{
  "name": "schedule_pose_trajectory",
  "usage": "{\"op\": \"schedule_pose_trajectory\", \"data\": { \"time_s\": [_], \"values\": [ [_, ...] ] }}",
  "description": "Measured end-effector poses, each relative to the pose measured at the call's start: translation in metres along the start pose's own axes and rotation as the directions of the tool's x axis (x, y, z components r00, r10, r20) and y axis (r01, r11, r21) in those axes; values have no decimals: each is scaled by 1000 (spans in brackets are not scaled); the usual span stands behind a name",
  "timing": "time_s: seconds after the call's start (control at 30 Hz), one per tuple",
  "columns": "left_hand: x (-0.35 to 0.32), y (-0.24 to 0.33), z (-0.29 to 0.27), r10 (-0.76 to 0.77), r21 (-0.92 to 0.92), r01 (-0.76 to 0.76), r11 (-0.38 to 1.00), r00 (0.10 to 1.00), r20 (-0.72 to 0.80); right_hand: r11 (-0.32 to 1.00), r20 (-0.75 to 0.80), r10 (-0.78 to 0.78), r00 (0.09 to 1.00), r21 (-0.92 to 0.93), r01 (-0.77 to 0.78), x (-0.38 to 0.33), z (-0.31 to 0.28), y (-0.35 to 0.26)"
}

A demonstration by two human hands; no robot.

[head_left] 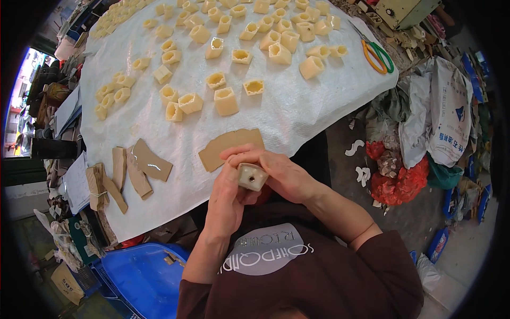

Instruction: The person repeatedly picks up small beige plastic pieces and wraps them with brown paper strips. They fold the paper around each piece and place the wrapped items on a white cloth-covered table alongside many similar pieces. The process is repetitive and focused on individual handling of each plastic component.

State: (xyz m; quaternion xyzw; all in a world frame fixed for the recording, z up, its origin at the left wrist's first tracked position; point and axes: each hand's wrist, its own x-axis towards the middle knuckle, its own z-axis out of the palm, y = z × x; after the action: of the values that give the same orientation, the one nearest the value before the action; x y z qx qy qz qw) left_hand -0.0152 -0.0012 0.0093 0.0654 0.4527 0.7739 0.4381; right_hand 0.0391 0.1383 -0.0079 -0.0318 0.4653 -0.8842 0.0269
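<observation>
Off-white block (258, 175) with a round hole, nearest: enclosed between left hand (223, 195) and right hand (287, 174). Step: apparently two-handed handling; next move likely calls for steady fingers. Beyond: tan sheet (229, 147), white-covered tabletop (303, 114), hollow cream pieces (227, 104).

left fingers (230, 174) and right fingers (248, 156) hold a block (256, 173) (pale, holed).

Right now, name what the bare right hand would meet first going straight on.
Probably the flat, tan, cardboard-like sheet just past the right hand, though depth is unclear and it may pass above.
</observation>
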Motion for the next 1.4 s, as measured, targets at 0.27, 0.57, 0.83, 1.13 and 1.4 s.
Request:
{"op": "schedule_pose_trajectory", "data": {
  "time_s": [0.27, 0.57, 0.83, 1.13, 1.4],
  "values": [
    [-3, -6, 12, 195, 184, -182, 966, 979, -53, 975, -71, -109, 992, -202, 92, -3, 10, 5],
    [-2, -6, -5, 53, -231, -55, 971, 998, -13, 967, -151, -61, 987, -255, 21, 7, 10, 3],
    [-70, 1, -76, 665, 558, -395, 730, 599, -446, 502, 52, -316, 947, -838, 213, 28, -11, -6],
    [-230, -115, -261, 875, 590, 784, 195, 133, -465, 41, 324, -189, 927, -941, 337, 57, -7, 4],
    [-210, -86, -233, 763, 576, 726, 375, 112, -637, -129, 402, -192, 895, -915, 383, 63, -5, 3]
  ]
}}
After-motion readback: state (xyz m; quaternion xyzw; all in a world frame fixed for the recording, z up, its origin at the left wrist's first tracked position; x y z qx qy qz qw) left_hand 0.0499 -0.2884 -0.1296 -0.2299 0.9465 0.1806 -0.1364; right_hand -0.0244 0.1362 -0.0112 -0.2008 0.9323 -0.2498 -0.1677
